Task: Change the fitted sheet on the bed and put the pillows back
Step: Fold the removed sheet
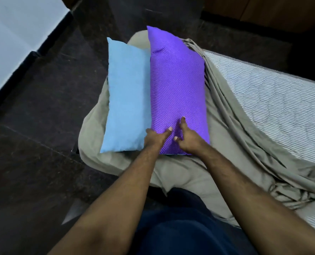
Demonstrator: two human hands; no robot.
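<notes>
"Two hands on it? What are you holding?"

"My left hand (155, 138) and right hand (187, 138) pinch the near end of the purple pillow (177, 89). It lies beside the blue pillow (126, 96) on the loose beige sheet (232, 137). I should lift it evenly, I think."

"Any words on it?"

"None, just dots."
</notes>
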